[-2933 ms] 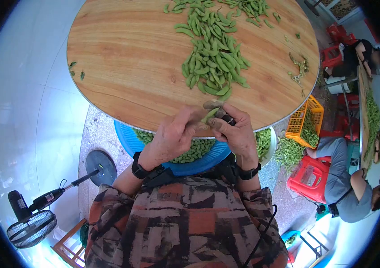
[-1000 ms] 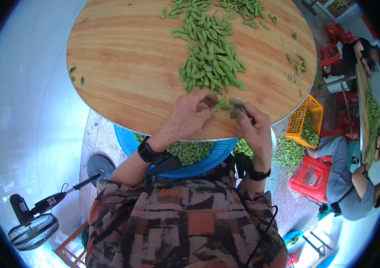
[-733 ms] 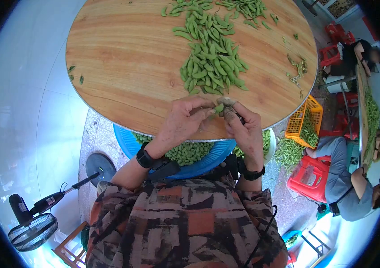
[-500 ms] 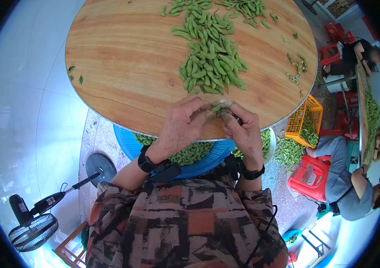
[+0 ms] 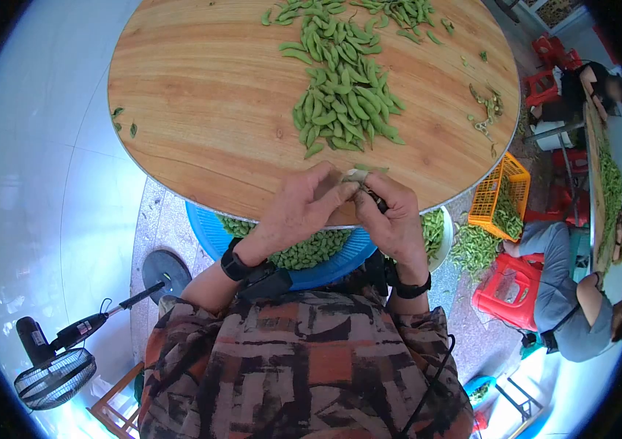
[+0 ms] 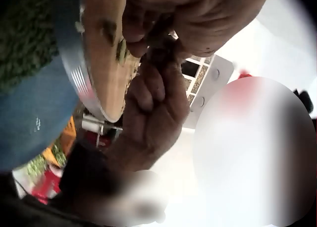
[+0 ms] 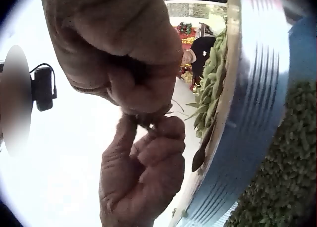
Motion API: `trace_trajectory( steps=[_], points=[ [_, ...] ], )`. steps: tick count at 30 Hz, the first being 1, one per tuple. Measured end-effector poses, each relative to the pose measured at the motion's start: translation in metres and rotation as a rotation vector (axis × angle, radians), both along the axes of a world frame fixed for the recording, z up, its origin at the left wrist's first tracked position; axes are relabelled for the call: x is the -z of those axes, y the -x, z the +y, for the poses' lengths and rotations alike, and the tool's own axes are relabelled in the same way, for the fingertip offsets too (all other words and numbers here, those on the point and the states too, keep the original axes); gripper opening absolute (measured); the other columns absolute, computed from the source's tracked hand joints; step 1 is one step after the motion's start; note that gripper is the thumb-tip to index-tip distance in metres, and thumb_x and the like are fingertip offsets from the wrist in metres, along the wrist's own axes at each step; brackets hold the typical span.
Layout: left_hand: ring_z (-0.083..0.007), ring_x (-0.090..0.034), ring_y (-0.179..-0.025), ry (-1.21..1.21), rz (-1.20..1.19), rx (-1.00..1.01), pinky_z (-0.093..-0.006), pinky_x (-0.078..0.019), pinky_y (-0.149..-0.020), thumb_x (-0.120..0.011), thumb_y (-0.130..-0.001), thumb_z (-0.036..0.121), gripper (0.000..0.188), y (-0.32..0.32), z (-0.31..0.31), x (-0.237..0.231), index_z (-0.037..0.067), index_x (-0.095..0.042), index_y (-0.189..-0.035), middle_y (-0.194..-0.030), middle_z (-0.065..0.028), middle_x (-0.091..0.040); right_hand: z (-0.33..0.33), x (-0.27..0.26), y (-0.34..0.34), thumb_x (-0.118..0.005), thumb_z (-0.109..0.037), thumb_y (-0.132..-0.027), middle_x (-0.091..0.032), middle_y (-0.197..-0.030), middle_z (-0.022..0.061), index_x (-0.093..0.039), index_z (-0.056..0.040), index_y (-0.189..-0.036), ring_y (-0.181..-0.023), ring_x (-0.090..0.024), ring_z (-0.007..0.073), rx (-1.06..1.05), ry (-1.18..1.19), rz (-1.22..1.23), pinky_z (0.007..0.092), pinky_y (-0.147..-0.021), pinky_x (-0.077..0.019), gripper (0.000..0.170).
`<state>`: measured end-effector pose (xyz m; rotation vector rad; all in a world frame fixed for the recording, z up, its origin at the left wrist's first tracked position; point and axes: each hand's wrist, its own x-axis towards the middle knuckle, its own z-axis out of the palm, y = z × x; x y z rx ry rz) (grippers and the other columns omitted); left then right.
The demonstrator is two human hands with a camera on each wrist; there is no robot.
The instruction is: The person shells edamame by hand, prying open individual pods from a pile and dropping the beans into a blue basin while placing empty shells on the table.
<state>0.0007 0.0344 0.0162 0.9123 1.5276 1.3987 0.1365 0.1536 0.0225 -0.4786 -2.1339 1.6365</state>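
my left hand (image 5: 298, 201) and right hand (image 5: 397, 219) pinch, i think, a hidden pod; many beans (image 5: 311, 252) shelled, pods (image 5: 347, 110) remain.

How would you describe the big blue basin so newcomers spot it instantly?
Find the round wooden table. Just below its near edge, in front of the patterned shirt, sits the big blue basin. Its blue rim sets it apart from the white tub beside it.
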Motion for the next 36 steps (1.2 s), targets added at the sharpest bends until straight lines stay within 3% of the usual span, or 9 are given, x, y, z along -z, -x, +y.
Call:
trace_trajectory(
  steps=[2,9,12,14,18,21,29,34,36],
  points=[
    [-0.0123,-0.057,-0.065,0.064,0.514,0.03,-0.0278,-0.0449,-0.057,-0.054,-0.095,0.012,0.015,0.003,-0.003,-0.009,0.0,-0.056,-0.104,-0.079,-0.0097,-0.059,-0.002,-0.002,0.001,-0.055,0.003,-0.082,-0.051,-0.076,0.0117,-0.06,0.0028,-0.097,-0.068,-0.052,0.0206,0.015,-0.051,-0.046,0.0325,-0.063,-0.0434,0.016],
    [-0.02,-0.06,-0.069,-0.073,0.555,-0.024,-0.0311,-0.0474,-0.063,-0.052,-0.091,0.004,0.021,0.004,-0.013,-0.008,-0.001,-0.056,-0.111,-0.078,-0.014,-0.06,-0.007,-0.009,0.004,-0.057,0.002,-0.082,-0.055,-0.077,0.0142,-0.062,0.0018,-0.096,-0.066,-0.055,0.0264,0.113,-0.293,0.025,0.0324,-0.061,-0.0437,0.015],
    [-0.027,-0.062,-0.072,0.073,0.127,0.07,-0.0342,-0.0491,-0.067,-0.056,-0.088,0.006,0.025,0.013,-0.027,-0.02,0.0,-0.059,-0.112,-0.082,-0.0138,-0.062,0.016,-0.03,-0.021,-0.057,0.002,-0.081,-0.057,-0.076,0.0142,-0.063,0.0012,-0.098,-0.066,-0.056,0.0284,0.027,-0.227,-0.067,0.0333,-0.059,-0.0438,0.018],
    [-0.0313,-0.062,-0.072,-0.054,0.492,0.416,-0.0359,-0.05,-0.07,-0.06,-0.087,0.009,0.026,0.026,-0.042,-0.019,0.003,-0.062,-0.111,-0.087,-0.0122,-0.064,0.043,-0.032,-0.053,-0.058,0.0,-0.08,-0.058,-0.075,0.0136,-0.065,0.0012,-0.097,-0.067,-0.058,0.0292,-0.154,-0.306,-0.127,0.0346,-0.059,-0.0445,0.019],
    [-0.0326,-0.062,-0.077,-0.07,0.553,0.436,-0.0378,-0.0503,-0.07,-0.064,-0.085,0.011,0.02,0.027,-0.043,-0.021,0.003,-0.064,-0.104,-0.084,-0.0109,-0.065,0.061,-0.037,-0.112,-0.057,-0.001,-0.081,-0.062,-0.071,0.0151,-0.066,0.0013,-0.101,-0.063,-0.063,0.0259,-0.095,-0.236,-0.38,0.0329,-0.061,-0.0483,0.022],
    [-0.0331,-0.061,-0.083,0.123,0.71,0.118,-0.0397,-0.0505,-0.071,-0.066,-0.082,0.011,0.02,0.01,-0.022,-0.01,0.003,-0.064,-0.101,-0.087,-0.0109,-0.062,0.063,-0.034,-0.115,-0.053,-0.002,-0.086,-0.063,-0.069,0.0097,-0.065,0.0044,-0.103,-0.063,-0.061,0.0146,0.102,-0.394,-0.499,0.0271,-0.059,-0.0472,0.022],
    [-0.0377,-0.06,-0.084,0.17,1.099,-0.084,-0.0431,-0.0514,-0.068,-0.062,-0.082,0.005,0.02,-0.011,-0.01,0.006,0.002,-0.057,-0.101,-0.093,-0.0163,-0.057,0.03,0.007,-0.045,-0.057,-0.003,-0.086,-0.064,-0.073,0.0133,-0.065,0.001,-0.107,-0.062,-0.06,0.0191,0.038,-0.268,-0.231,0.0299,-0.062,-0.0482,0.023],
    [-0.0216,-0.064,-0.077,0.081,0.432,-0.131,-0.0301,-0.0513,-0.066,-0.064,-0.082,-0.001,0.021,-0.003,-0.017,-0.003,0.001,-0.056,-0.101,-0.088,-0.0105,-0.062,0.004,0.004,-0.011,-0.055,-0.008,-0.093,-0.063,-0.075,0.0002,-0.065,0.001,-0.112,-0.064,-0.053,0.0057,0.084,0.416,-0.122,0.0222,-0.057,-0.0442,0.023],
    [-0.0144,-0.063,-0.075,0.105,0.177,-0.136,-0.0256,-0.0504,-0.066,-0.065,-0.082,-0.003,0.022,-0.002,-0.018,-0.003,0.0,-0.056,-0.102,-0.086,-0.0077,-0.062,-0.002,0.0,-0.004,-0.056,-0.009,-0.094,-0.062,-0.074,-0.0013,-0.065,0.0009,-0.112,-0.061,-0.05,0.004,0.062,0.459,-0.105,0.0204,-0.054,-0.0411,0.023]
  ],
)
